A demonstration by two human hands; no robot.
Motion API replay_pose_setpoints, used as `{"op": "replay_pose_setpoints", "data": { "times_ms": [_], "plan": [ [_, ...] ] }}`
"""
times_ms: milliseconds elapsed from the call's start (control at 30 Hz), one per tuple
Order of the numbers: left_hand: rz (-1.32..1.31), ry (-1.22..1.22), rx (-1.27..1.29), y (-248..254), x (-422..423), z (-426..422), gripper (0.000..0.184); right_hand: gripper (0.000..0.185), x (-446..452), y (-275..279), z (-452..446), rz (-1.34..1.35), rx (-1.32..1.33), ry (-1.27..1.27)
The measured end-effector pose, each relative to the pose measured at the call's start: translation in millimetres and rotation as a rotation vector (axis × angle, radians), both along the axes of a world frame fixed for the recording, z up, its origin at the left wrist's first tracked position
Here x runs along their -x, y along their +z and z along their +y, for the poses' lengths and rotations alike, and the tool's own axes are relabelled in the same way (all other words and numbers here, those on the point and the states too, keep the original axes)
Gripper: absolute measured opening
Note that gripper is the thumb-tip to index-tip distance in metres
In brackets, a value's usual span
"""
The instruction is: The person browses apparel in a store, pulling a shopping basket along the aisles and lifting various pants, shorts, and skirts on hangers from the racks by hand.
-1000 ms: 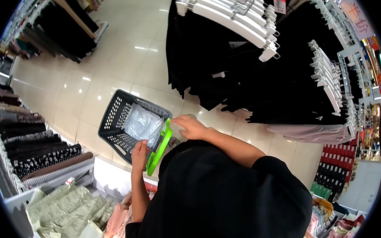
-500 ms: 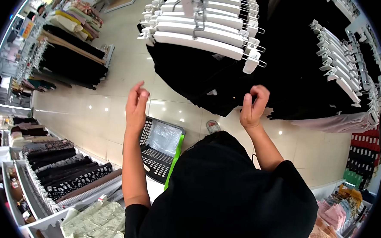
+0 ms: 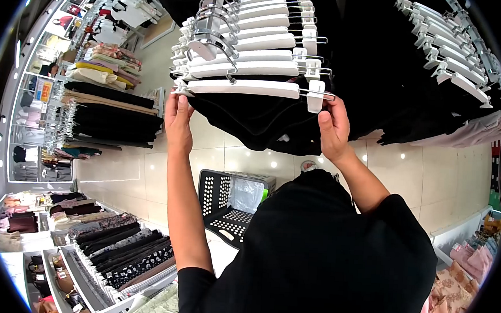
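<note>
The front white clip hanger (image 3: 243, 88) hangs on the rack with black garments (image 3: 252, 122), probably trousers or skirts, clipped below it. At the hanger's left end, the fingertips of my left hand (image 3: 179, 124) close round the clip. My right hand (image 3: 335, 130) grips the other end, its thumb in front and its fingers partly hidden behind the white clip (image 3: 316, 97). Behind this hanger, several more white hangers (image 3: 262, 42) line up along a metal rail arm (image 3: 204, 46), their hooks over it.
A black shopping basket (image 3: 230, 215) with dotted holes stands on the tiled floor (image 3: 284, 164) at lower left. More hangers (image 3: 459, 65) with dark clothes are at right. Racks of black skirts (image 3: 116, 121) and trays of folded clothes (image 3: 121, 252) lie to the left.
Both hands have moved up from mid-air to the front hanger and taken hold of its ends. The view has shifted, and the front hanger now sits apart from the row.
</note>
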State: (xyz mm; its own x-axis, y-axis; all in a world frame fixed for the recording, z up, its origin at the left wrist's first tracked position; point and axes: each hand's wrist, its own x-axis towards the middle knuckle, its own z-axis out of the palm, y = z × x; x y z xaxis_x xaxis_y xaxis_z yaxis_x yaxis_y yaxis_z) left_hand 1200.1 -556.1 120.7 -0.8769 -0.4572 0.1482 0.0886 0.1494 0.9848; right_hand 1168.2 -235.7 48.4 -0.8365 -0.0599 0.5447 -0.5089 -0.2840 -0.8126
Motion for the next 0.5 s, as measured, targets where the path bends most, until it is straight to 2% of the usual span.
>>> {"op": "replay_pose_setpoints", "data": {
  "times_ms": [33, 100, 133, 267, 333, 400, 500],
  "plan": [
    [-0.005, -0.023, -0.069, 2, -1, 2, 0.039, 0.042, 0, 4, 2, 0.002, -0.001, 0.004],
    [-0.006, -0.053, -0.057, -3, -2, -10, 0.034, 0.036, 4, 13, 6, 0.135, -0.184, 0.021],
    [-0.008, -0.087, -0.045, -6, -2, -14, 0.030, 0.036, 2, 17, 6, 0.142, -0.186, 0.022],
    [0.152, -0.143, -0.015, -8, -14, -8, 0.033, 0.031, -9, 30, -1, 0.173, -0.204, -0.040],
    [0.151, -0.128, -0.055, -1, -21, -1, 0.033, 0.031, -10, 30, -2, 0.094, -0.114, -0.026],
    [0.262, -0.139, -0.049, 3, -28, 4, 0.040, 0.031, -13, 43, -3, 0.111, -0.019, -0.034],
    [0.352, -0.093, -0.067, 21, -43, 17, 0.042, 0.032, -23, 56, 8, 0.144, -0.046, -0.049]
  ]
}}
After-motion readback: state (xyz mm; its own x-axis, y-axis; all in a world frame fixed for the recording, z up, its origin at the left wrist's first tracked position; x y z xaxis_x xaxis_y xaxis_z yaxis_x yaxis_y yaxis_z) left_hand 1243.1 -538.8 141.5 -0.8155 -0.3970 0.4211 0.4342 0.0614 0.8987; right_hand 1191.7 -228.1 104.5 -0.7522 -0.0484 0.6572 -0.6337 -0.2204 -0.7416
